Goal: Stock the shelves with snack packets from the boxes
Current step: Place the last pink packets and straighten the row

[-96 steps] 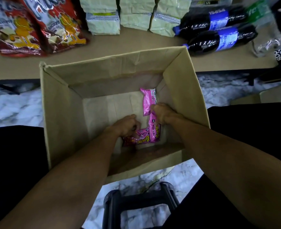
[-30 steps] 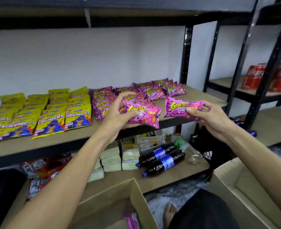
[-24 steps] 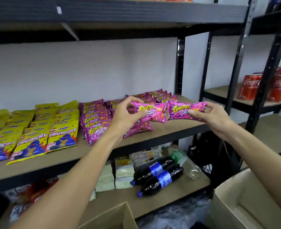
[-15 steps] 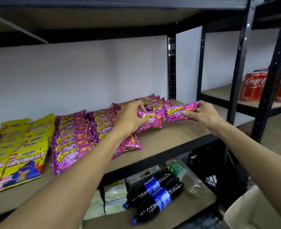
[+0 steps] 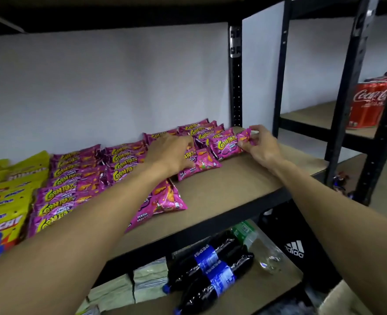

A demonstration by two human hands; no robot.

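Note:
Pink Cornitoz snack packets (image 5: 78, 185) lie in overlapping rows on the brown middle shelf (image 5: 233, 187). My left hand (image 5: 172, 153) holds one pink packet (image 5: 205, 162) by its left end, low on the shelf board at the front of a row. My right hand (image 5: 264, 144) pinches the right end of another pink packet (image 5: 225, 146), which leans against the rightmost row at the back. Another loose pink packet (image 5: 165, 201) lies under my left forearm.
Yellow Crunchy packets (image 5: 3, 201) fill the shelf's left. A black upright post (image 5: 235, 76) stands behind the rows. Below lie Pepsi bottles (image 5: 210, 269), a clear bottle (image 5: 260, 248), pale packs (image 5: 147, 280) and a black Adidas bag (image 5: 295, 246). Coca-Cola cans (image 5: 367, 103) sit right; a cardboard box corner (image 5: 347, 301) shows.
I lifted two pink packets out of the box and carried them up to the shelf. Both hands have lowered them against the right-hand rows.

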